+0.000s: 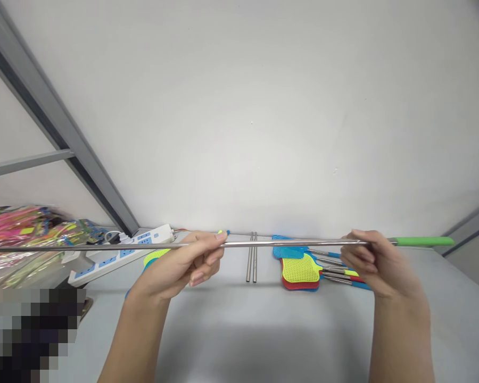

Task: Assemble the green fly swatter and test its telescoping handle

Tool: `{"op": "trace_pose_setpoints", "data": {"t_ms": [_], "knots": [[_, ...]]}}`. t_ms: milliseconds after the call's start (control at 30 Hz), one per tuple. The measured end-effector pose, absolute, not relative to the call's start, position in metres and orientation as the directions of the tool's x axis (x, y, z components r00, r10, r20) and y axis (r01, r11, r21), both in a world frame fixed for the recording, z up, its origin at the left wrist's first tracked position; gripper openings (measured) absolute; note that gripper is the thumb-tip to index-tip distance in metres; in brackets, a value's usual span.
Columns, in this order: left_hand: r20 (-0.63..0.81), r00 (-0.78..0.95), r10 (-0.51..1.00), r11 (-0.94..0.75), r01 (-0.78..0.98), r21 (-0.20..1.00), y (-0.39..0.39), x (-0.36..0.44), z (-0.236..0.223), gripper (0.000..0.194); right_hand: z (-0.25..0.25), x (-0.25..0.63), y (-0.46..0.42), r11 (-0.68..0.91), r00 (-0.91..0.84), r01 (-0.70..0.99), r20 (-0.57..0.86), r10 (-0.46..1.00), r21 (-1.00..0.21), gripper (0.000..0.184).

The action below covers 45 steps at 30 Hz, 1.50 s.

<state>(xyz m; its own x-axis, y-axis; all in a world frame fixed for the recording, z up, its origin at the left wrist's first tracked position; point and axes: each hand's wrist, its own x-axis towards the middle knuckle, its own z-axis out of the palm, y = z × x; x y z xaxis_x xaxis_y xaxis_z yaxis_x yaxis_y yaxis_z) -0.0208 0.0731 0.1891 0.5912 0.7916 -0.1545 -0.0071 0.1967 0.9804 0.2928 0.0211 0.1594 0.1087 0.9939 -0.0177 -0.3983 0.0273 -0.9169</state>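
Note:
A long, thin telescopic metal rod (287,243) with a green handle (425,241) is stretched level across the view, above the table. My left hand (187,263) pinches it left of centre between thumb and fingers. Near the green handle, my right hand (383,266) is closed around the rod. The rod's far end runs out past the left edge, so it is hidden. Behind my right hand lie several fly swatters, among them a yellow one (301,270) and a blue one (289,249). Two short metal tubes (252,263) lie side by side between my hands.
A white power strip (120,258) with a plug in it lies at the left. Beyond it are plastic-wrapped colourful bundles (19,226). A grey metal post (56,106) slants along the left, and a pale wall (239,133) backs the grey table (263,324).

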Motion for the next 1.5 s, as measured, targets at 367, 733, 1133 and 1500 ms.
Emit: {"op": "trace_pose_setpoints", "data": {"t_ms": [367, 733, 1133, 1500], "knots": [[0.01, 0.224, 0.974, 0.035, -0.193, 0.981, 0.084, -0.025, 0.195, 0.03, 0.122, 0.356, 0.026, 0.329, 0.469, -0.56, 0.036, 0.882, -0.76, 0.038], [-0.074, 0.509, 0.858, 0.225, -0.243, 0.944, 0.089, 0.004, 0.171, 0.026, 0.131, 0.28, 0.065, 0.295, 0.386, -0.522, 0.087, 0.918, -0.8, 0.019], [-0.014, 0.55, 0.835, 0.209, -0.293, 0.933, 0.078, 0.024, 0.166, 0.028, 0.138, 0.208, 0.057, 0.066, -0.157, -0.58, 0.19, 0.969, -0.812, 0.032], [0.029, 0.52, 0.853, 0.185, -0.354, 0.917, 0.073, 0.03, 0.166, 0.039, 0.15, 0.235, 0.043, 0.126, -0.127, -0.331, 0.176, 0.976, -0.935, 0.036]]}}
